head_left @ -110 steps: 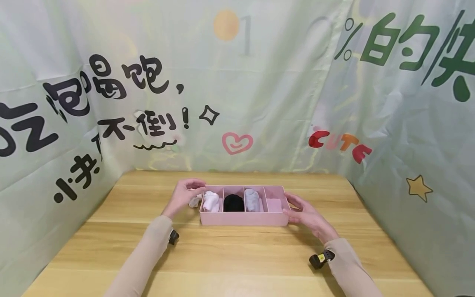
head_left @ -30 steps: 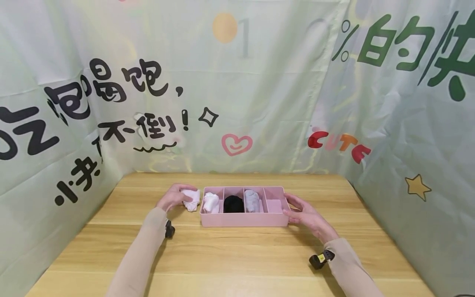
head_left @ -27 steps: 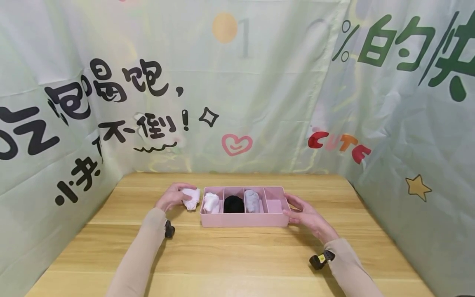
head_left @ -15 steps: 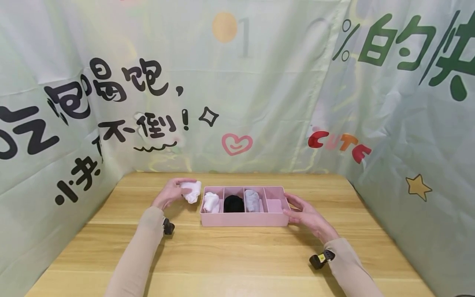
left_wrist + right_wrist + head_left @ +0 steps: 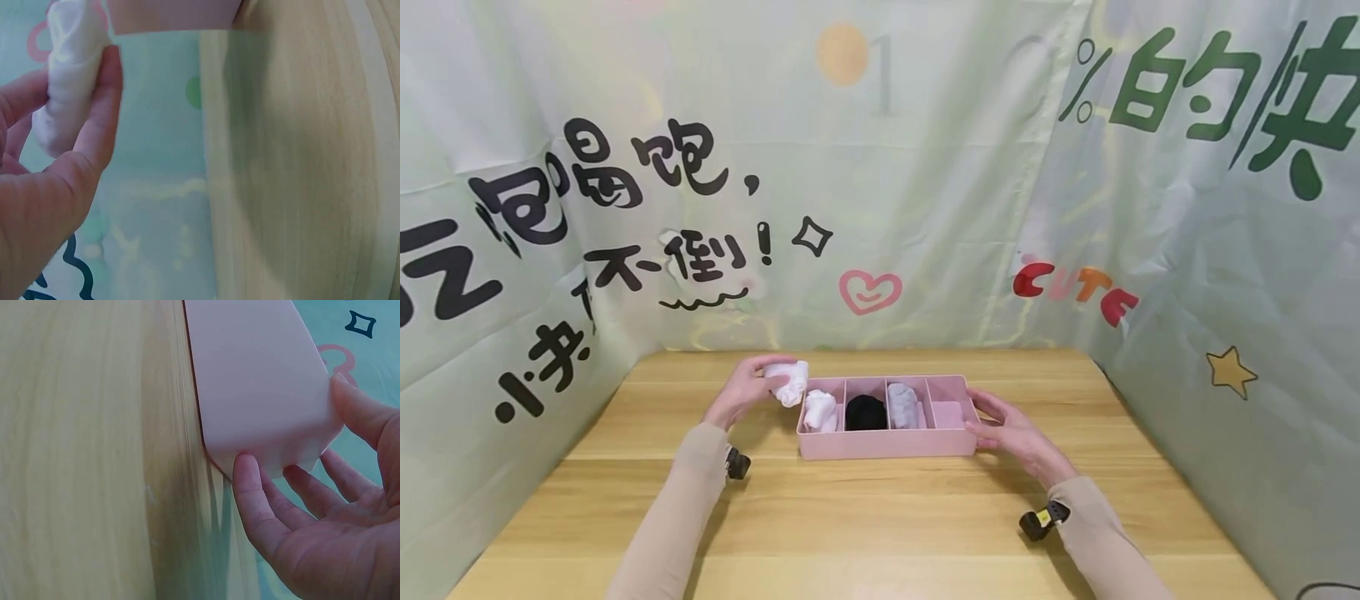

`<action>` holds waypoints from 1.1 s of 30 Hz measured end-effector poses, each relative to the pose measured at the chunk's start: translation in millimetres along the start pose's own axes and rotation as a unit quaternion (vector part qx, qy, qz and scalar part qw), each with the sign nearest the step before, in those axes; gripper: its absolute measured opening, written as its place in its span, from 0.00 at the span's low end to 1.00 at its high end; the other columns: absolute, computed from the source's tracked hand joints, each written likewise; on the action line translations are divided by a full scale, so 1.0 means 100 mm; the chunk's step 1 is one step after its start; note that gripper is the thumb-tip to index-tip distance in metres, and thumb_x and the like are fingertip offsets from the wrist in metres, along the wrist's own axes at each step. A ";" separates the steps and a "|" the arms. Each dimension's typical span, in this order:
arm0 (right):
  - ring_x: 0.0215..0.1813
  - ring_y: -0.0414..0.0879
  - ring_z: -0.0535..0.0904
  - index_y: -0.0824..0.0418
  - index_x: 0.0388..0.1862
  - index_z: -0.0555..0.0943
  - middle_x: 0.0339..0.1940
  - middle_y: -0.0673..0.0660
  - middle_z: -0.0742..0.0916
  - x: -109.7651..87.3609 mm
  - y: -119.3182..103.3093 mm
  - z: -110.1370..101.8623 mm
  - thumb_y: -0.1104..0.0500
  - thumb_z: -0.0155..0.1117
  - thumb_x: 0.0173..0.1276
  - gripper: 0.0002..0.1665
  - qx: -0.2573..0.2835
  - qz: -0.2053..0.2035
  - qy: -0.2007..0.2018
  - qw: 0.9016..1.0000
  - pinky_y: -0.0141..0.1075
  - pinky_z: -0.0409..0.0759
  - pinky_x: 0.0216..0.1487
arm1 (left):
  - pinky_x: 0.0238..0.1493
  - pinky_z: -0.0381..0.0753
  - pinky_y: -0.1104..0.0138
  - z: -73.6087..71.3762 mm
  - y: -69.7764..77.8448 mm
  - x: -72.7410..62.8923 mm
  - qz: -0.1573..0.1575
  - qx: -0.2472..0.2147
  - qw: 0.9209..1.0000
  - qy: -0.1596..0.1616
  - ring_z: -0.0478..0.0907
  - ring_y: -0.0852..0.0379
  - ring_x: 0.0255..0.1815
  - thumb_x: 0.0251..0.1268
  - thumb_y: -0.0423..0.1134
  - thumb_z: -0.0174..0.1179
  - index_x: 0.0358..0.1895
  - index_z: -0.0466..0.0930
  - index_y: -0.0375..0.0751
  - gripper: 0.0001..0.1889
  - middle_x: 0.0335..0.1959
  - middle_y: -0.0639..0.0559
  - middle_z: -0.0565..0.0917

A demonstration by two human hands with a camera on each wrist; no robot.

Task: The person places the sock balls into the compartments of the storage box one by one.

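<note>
In the head view my left hand [image 5: 747,392] pinches a rolled white sock [image 5: 790,383] just off the left end of a pink divided box [image 5: 887,444]. The left wrist view shows the sock [image 5: 69,87] between thumb and fingers, raised above the table. At the box's right end my right hand [image 5: 1018,433] holds it, thumb and fingers spread round the end wall. Inside the box, left to right, sit a white sock roll [image 5: 821,412], a black roll [image 5: 866,412] and a grey roll [image 5: 903,406]. The rightmost compartment [image 5: 947,414] shows only pink surfaces.
The box stands on a light wooden table [image 5: 865,525], toward its back edge. Printed cloth [image 5: 925,192] hangs behind the table and along both sides. A dark cable [image 5: 1326,586] shows at the lower right corner.
My left hand came away from the box's left rim, took hold of the white sock on the table and lifted it. The right hand stays at the box; the head view shifts slightly.
</note>
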State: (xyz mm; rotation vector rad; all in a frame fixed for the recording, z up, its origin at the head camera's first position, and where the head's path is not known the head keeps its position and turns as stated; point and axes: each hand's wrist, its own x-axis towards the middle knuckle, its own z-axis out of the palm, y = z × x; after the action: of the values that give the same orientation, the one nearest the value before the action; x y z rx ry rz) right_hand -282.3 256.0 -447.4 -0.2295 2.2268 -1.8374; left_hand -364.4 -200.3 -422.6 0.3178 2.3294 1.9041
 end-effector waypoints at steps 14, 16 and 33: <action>0.75 0.68 0.58 0.61 0.79 0.53 0.79 0.67 0.57 0.02 0.00 0.01 0.63 0.62 0.70 0.44 0.002 0.008 0.004 1.000 0.46 0.79 0.59 | 0.45 0.86 0.63 0.29 0.06 0.02 0.059 -0.005 0.997 0.040 0.83 0.54 0.43 0.62 0.30 0.65 0.63 0.75 0.34 0.24 0.62 0.32 0.74; 0.75 0.68 0.58 0.61 0.79 0.53 0.79 0.67 0.56 0.02 0.01 0.01 0.63 0.62 0.69 0.44 0.005 0.009 0.006 1.000 0.46 0.79 0.59 | 0.44 0.86 0.63 0.34 0.08 0.03 0.062 -0.003 0.997 0.040 0.83 0.54 0.43 0.62 0.30 0.65 0.62 0.77 0.36 0.23 0.62 0.34 0.74; 0.70 0.63 0.68 0.62 0.79 0.51 0.79 0.69 0.56 0.00 -0.02 0.02 0.61 0.62 0.71 0.44 -0.014 0.004 0.000 1.000 0.46 0.79 0.58 | 0.40 0.85 0.65 0.70 0.17 0.09 0.061 -0.022 0.998 0.023 0.84 0.54 0.43 0.56 0.35 0.72 0.59 0.80 0.42 0.25 0.57 0.37 0.80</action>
State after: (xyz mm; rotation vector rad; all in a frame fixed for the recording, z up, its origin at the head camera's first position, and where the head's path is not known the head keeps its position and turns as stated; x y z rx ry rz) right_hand -282.2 253.6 -445.9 -0.2255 2.2530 -1.8028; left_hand -356.1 -128.6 -419.8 0.4265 2.3434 2.0344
